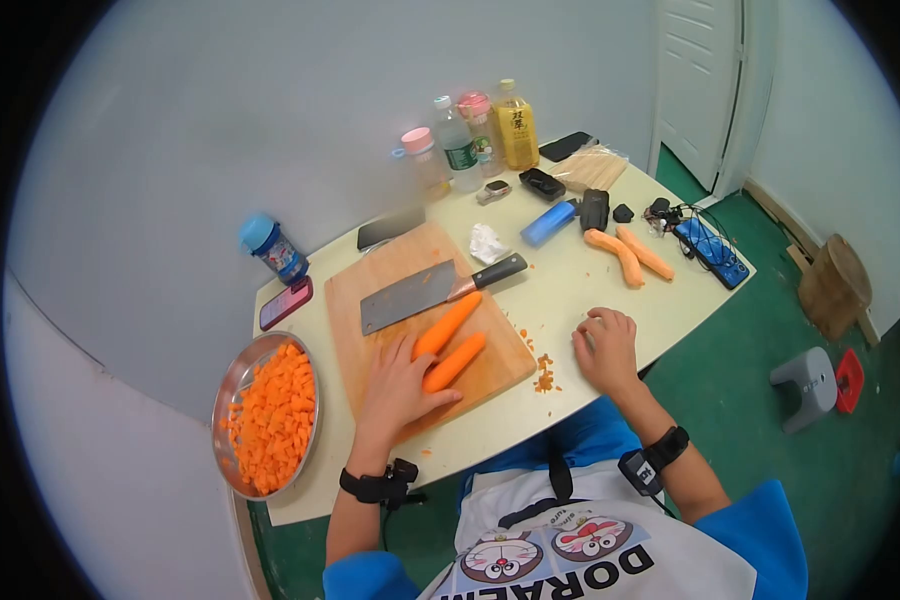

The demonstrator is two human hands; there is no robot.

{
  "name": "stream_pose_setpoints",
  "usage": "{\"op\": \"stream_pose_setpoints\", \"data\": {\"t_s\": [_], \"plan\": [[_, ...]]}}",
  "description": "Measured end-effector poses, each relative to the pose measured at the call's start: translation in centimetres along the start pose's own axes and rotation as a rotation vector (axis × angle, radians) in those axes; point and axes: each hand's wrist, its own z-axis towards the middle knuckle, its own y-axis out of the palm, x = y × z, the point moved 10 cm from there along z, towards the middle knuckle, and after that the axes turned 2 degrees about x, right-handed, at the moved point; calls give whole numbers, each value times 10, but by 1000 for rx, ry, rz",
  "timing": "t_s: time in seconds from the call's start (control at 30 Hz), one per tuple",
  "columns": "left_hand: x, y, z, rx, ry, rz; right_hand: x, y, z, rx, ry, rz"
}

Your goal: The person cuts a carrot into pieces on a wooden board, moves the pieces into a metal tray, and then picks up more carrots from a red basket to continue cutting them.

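Note:
Two peeled carrots, an upper one [448, 325] and a lower one [455, 362], lie side by side on the wooden cutting board [515, 368]. My left hand [402, 385] rests over their left ends, fingers spread around them. Behind the carrots a cleaver [410, 296] lies flat, its black handle reaching past the board's right edge. My right hand [606, 347] rests on the table with loosely curled fingers and nothing visible in it. Small orange scraps [544, 374] lie between the board and that hand. A metal bowl [316, 405] of diced carrot stands at the left.
Bottles, including a yellow one [516, 125], line the table's back edge. Two more carrots [630, 256], a blue cylinder [548, 223], crumpled tissue [487, 245] and a blue phone with cables [711, 253] lie on the right. A blue-capped bottle [273, 248] and pink phone [286, 303] are back left.

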Motion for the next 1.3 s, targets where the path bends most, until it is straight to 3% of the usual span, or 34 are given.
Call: {"op": "stream_pose_setpoints", "data": {"t_s": [0.23, 0.6, 0.77, 0.97, 1.07, 1.17, 1.3], "plan": [[-8, -12, -36, 100, -156, -9, 2, 0, -2, 46, -10, 19], [-15, 3, -61, 218, -121, -144, 6, 1, 2, 42, 12, 26], [-11, 5, -67, 181, -134, -222, -38, -3, 52, -36, -65, 146], [-16, -1, -60, 203, -152, -299, -92, 73, 120, -382, -240, 221], [-20, 1, -55, 197, -215, -325, -102, 132, 129, -616, -479, -13], [-23, 0, -52, 200, -273, -309, -98, 178, 123, -962, -494, 39], [-24, 2, -49, 133, -338, -285, -104, 196, 119, -1055, -548, 9]]}}
